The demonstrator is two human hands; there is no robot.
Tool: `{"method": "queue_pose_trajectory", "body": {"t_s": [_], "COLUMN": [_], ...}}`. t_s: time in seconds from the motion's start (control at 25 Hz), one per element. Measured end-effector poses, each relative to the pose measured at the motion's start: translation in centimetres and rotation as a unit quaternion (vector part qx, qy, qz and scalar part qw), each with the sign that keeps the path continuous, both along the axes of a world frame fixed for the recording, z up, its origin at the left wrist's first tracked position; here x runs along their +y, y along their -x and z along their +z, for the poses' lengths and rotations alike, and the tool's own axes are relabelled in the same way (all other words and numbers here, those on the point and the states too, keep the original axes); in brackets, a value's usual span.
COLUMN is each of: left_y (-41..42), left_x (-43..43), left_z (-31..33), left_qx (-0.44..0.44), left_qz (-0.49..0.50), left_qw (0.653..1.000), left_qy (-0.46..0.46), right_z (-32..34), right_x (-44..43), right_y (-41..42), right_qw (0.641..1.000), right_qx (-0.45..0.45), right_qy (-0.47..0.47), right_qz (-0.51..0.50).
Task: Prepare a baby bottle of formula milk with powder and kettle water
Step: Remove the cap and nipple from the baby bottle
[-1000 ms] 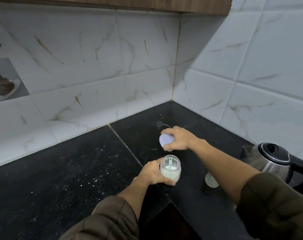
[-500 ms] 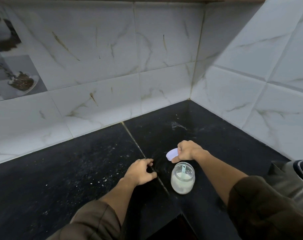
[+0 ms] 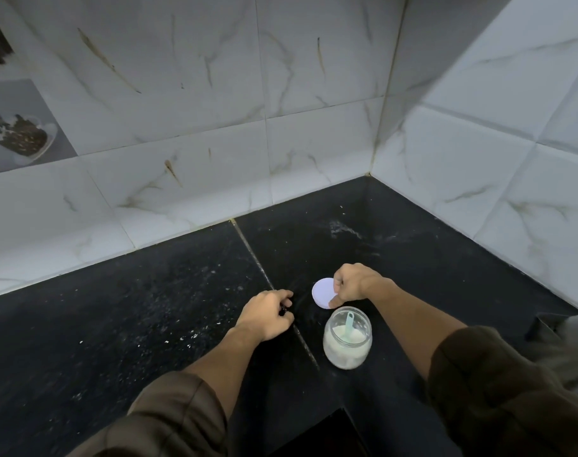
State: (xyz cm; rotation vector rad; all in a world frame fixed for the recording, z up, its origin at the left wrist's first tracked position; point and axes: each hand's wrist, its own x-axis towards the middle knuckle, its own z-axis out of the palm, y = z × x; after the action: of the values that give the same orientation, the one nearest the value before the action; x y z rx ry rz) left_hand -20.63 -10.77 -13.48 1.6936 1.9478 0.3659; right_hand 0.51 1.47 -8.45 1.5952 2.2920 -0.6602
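My right hand (image 3: 355,285) has thumb and fingers pinched on the edge of the white lid (image 3: 323,292), which lies flat or nearly so on the black counter (image 3: 149,308) just right of centre frame; my left hand (image 3: 268,313) is loosely curled, knuckles up, holding nothing I can make out. The open jar (image 3: 347,338) stands upright just below the lid, lower centre right, about half full of white powder with a pale green scoop (image 3: 349,326) stuck handle-up in it. I judge the jar to be light, rigid and smooth, so it could skid or tip; I would steady its wall with the left hand and take the scoop by its handle. Both forearms reach in from the bottom edge, sleeves pushed back, wrists low over the counter. No bottle is in view.
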Motion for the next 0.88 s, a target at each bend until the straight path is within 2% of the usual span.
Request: {"method": "queue_pose_trajectory", "body": {"t_s": [0.24,0.4,0.56,0.68,0.88], "left_y": [-2.3,-5.4,-11.0,-15.3,-20.8], "left_x": [0.3,1.1,2.2,2.3,1.1], "left_z": [2.6,5.6,8.8,10.0,8.9], "left_qx": [0.027,0.013,-0.024,-0.057,-0.093], "left_qz": [-0.027,-0.035,-0.1,-0.149,-0.222], "left_qw": [0.997,0.988,0.972,0.966,0.962], "left_qy": [-0.062,-0.149,-0.211,-0.203,-0.131], "right_z": [5.0,8.5,10.3,11.1,10.4], "right_x": [-1.2,-2.8,-5.5,-7.6,-10.6], "right_y": [-3.3,-7.5,-13.0,-15.3,-17.3], "right_qw": [0.991,0.992,0.984,0.981,0.978], "right_qx": [0.082,-0.005,-0.05,-0.079,-0.105], "right_qy": [-0.083,-0.101,-0.107,-0.069,-0.003], "right_qz": [-0.059,-0.076,-0.136,-0.164,-0.181]}}
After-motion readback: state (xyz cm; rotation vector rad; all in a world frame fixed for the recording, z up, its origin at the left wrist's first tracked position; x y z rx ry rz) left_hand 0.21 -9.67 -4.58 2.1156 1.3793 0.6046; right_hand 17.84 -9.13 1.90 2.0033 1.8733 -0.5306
